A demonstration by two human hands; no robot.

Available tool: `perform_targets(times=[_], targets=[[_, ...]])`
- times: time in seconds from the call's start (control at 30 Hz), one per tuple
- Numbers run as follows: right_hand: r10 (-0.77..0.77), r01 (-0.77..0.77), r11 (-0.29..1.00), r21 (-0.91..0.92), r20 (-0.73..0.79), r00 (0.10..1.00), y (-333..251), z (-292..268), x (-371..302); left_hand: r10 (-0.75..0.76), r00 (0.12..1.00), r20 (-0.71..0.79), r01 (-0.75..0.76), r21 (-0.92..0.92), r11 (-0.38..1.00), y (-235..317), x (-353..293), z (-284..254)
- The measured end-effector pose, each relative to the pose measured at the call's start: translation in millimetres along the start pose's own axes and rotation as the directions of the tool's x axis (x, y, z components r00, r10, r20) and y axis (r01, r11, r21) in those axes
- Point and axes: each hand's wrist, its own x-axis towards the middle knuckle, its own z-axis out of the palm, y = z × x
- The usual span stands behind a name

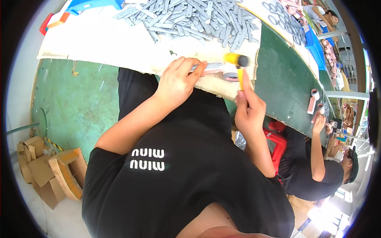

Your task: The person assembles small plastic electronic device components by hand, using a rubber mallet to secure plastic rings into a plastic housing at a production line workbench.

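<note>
My left hand (pixel 177 82) is near the front edge of the white-covered table, its fingers closed on a pink handheld part with a grey strip (pixel 213 66) along its top. The part's round grey-and-pink end (pixel 231 76) points to the right. My right hand (pixel 250 110) grips the yellow handle of a small mallet (pixel 231 59) with a yellow and black head. The mallet head is slightly blurred and appears just beyond the round end; whether it touches the part I cannot tell. Some of the pink part is hidden behind my left fingers.
Many loose grey strips (pixel 198 18) lie heaped on the table (pixel 91 39). Blue bins (pixel 314 45) and grey rings (pixel 278 18) are at the far right. A co-worker (pixel 313 170) sits to my right beside a red stool (pixel 274 148). Cardboard boxes (pixel 65 170) stand at left.
</note>
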Motion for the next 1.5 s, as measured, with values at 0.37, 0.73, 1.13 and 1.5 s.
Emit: perform_targets(times=[0.37, 0.73, 1.13, 1.5], targets=[[-0.240, 0.241, 0.970, 0.006, -0.082, 0.967, 5, 3, -5, -0.186, 0.982, 0.036, 0.189, -0.245, 0.951, 0, 2, -2], [-0.096, 0.163, 0.970, -0.182, 0.332, 0.939, -12, -11, 7, -0.479, 0.851, 0.214, 0.520, -0.460, 0.719, 7, 2, -10], [-0.215, 0.147, 0.961, 0.233, 0.303, 0.928, 3, 19, 21, -0.473, 0.849, 0.237, 0.528, -0.333, 0.781, 1, 8, -20], [0.167, -0.116, 0.873, 0.473, -0.067, 0.984, 99, -91, -1, -0.662, 0.422, 0.619, 0.858, -0.508, 0.072, -30, 90, -28]])
